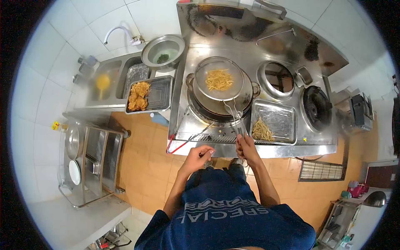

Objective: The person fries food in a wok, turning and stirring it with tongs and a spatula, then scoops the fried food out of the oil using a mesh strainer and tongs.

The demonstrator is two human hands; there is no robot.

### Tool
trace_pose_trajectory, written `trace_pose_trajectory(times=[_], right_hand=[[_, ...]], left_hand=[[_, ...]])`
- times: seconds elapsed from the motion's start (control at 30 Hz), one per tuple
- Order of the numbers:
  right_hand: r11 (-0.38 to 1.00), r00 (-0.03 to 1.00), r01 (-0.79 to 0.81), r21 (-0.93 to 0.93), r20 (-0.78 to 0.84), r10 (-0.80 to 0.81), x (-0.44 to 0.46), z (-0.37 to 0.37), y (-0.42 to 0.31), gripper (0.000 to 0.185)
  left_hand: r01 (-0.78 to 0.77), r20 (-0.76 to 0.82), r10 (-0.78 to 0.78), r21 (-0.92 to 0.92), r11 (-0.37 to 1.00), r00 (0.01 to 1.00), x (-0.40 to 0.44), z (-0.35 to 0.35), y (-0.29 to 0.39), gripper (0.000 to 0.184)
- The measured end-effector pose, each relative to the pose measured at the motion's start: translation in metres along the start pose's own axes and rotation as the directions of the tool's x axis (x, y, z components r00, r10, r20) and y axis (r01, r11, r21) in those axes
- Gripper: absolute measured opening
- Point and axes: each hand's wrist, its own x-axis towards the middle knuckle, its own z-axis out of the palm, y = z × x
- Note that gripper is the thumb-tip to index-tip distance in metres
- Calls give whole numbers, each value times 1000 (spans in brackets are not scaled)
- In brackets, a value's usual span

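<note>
My right hand (248, 151) grips the long handle of a round wire-mesh strainer (201, 79). In the strainer's mesh lies a pile of golden French fries (219, 79). It is held over a large two-handled wok (216, 106) on the burner; the mesh covers much of the wok's inside. At the stove's front edge, my left hand (197, 160) hangs with its fingers curled in and nothing visible in them. Just beyond it rest tongs with red handles (180, 147). A metal tray (287, 121) right of the wok has more French fries (262, 130) in its near left corner.
Left of the stove, a dark tray (160, 92) carries fried brown pieces (138, 96). Behind it stands a metal bowl (177, 44) with greens in liquid. Further left is a sink (109, 85). An iron burner (315, 109) and a round pot opening (277, 79) lie right.
</note>
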Motion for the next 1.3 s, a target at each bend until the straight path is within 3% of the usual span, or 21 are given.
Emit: trace_pose_trajectory(times=[0.17, 0.33, 0.4, 0.43, 0.57, 0.73, 0.8, 0.9, 1.1, 1.17, 1.3], right_hand=[[997, 989, 80, -12, -126, -81, 12, 10, 17, 29], [997, 986, 79, 2, -148, -78, -20, 24, -24, 26], [993, 984, 117, 17, -136, -113, -27, 25, -29, 25], [986, 980, 163, 31, -117, -158, -27, 25, -30, 25], [995, 986, 95, -30, -132, -98, -19, 10, 19, 24], [999, 978, 41, -28, -205, -46, -23, 14, 21, 25], [992, 981, 121, 25, -158, -116, -29, 13, 2, 27], [981, 965, 196, -6, -175, -194, -31, 10, -9, 28], [999, 989, 50, -9, -139, -50, -17, -6, 37, 29], [984, 967, 154, -92, -191, -169, -8, -7, 54, 29], [978, 959, 191, -83, -195, -204, -31, 7, 10, 30]], left_hand=[[-12, 69, 9, 39, 999, 998, 11, -5, 7, 17], [-46, 97, 38, 83, 996, 995, 26, 11, 38, 16], [-166, 90, 161, 53, 985, 983, 32, 22, 48, 16], [-166, 95, 160, 53, 985, 982, 34, 26, 41, 16], [-133, 143, 117, 110, 985, 983, 36, 36, 10, 16], [-115, 141, 100, 101, 988, 985, 24, 30, 11, 15], [-16, 117, 12, 35, 999, 993, 21, 25, 20, 16], [-79, 98, 68, 114, 990, 993, 22, 17, 14, 16], [-14, 57, 9, 83, 996, 998, 19, 9, 7, 16], [-38, 45, 34, 92, 995, 998, 17, 9, 8, 16], [-47, 37, 42, 125, 991, 998, 16, 6, 6, 15]])
